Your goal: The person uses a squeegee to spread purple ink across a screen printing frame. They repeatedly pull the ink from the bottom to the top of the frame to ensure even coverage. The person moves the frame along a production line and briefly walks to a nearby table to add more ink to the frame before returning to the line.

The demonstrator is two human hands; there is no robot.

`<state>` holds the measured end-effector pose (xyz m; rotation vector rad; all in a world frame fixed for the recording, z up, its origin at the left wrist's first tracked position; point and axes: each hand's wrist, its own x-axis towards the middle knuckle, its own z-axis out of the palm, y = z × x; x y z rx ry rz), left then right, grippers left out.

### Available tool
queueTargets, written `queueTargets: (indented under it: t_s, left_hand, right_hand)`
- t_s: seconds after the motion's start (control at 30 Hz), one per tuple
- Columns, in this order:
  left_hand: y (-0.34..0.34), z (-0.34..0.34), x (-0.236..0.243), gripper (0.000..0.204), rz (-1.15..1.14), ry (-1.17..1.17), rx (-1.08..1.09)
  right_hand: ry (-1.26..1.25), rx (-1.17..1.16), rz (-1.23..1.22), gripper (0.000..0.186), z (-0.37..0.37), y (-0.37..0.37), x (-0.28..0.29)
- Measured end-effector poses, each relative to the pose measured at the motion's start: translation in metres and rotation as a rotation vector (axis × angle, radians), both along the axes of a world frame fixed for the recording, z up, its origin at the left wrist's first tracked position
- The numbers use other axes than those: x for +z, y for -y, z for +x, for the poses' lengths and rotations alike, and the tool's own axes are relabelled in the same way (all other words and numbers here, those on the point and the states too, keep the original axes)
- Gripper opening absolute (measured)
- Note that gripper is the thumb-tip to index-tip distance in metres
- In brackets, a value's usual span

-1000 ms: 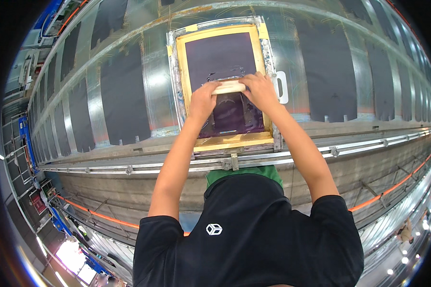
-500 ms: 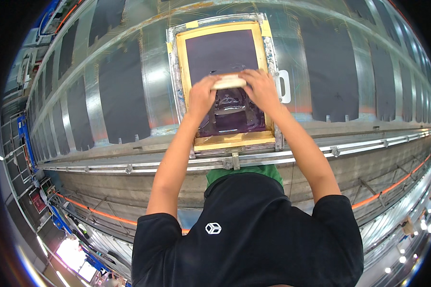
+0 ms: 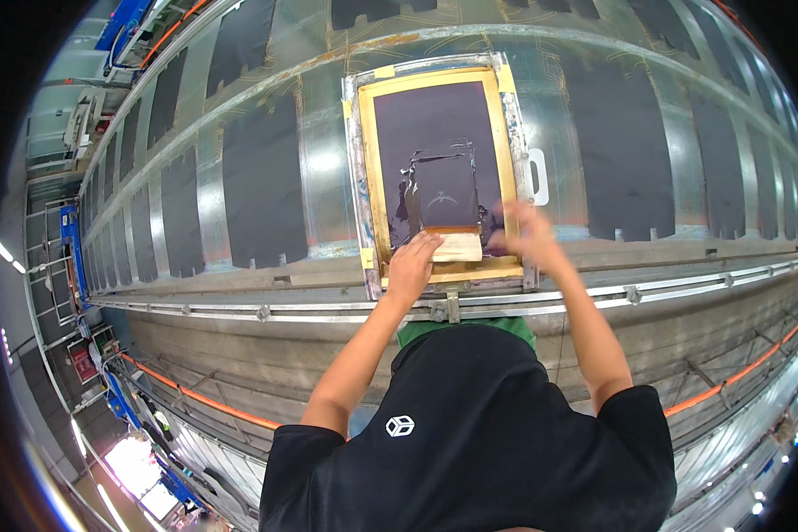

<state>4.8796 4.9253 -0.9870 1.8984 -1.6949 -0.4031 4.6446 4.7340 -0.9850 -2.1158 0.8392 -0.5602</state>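
A wood-handled squeegee [image 3: 457,249] rests at the near end of a printing screen, its blade side facing away from me. My left hand [image 3: 411,264] is closed on the squeegee's left end. Just off the right end, over the screen's right edge, is my right hand [image 3: 532,238], blurred by motion, with fingers apart and nothing seen in them. The screen frame [image 3: 356,177] is bordered inside with yellow tape. Dark, glossy ink [image 3: 408,199] lies smeared around a rectangular area of the mesh, where a faint curved design [image 3: 443,197] shows.
The screen lies on a long metal print table [image 3: 328,160] with dark fabric panels [image 3: 262,186] in rows on both sides. A metal rail [image 3: 328,312] runs along the near edge. A white cut-out shape [image 3: 537,177] sits right of the frame.
The squeegee has come toward me, from mid-screen to the near end. My right hand has let go of it and moved right; my left still holds it. The view has shifted slightly.
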Motion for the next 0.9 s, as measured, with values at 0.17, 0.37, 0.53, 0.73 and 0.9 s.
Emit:
queueTargets:
  t_s: [0.17, 0.37, 0.53, 0.73, 0.9]
  left_hand:
    - [-0.005, -0.002, -0.004, 0.050, 0.046, -0.003, -0.010]
    - [-0.018, -0.002, 0.000, 0.060, 0.006, -0.071, -0.029]
    - [-0.053, 0.023, 0.004, 0.064, -0.050, -0.101, 0.033]
    - [-0.142, 0.172, 0.002, 0.060, 0.011, -0.081, 0.151]
    - [-0.219, 0.301, 0.001, 0.061, 0.098, -0.064, 0.131]
  right_hand:
    - [-0.027, -0.532, 0.074, 0.034, 0.017, 0.106, -0.047]
    - [0.044, -0.631, 0.051, 0.022, 0.042, 0.114, -0.035]
    - [-0.015, -0.604, 0.064, 0.020, 0.091, 0.083, 0.025]
    - [0.192, -0.566, 0.066, 0.021, 0.255, -0.022, -0.016]
    - [0.180, -0.564, 0.164, 0.022, 0.376, -0.110, -0.030]
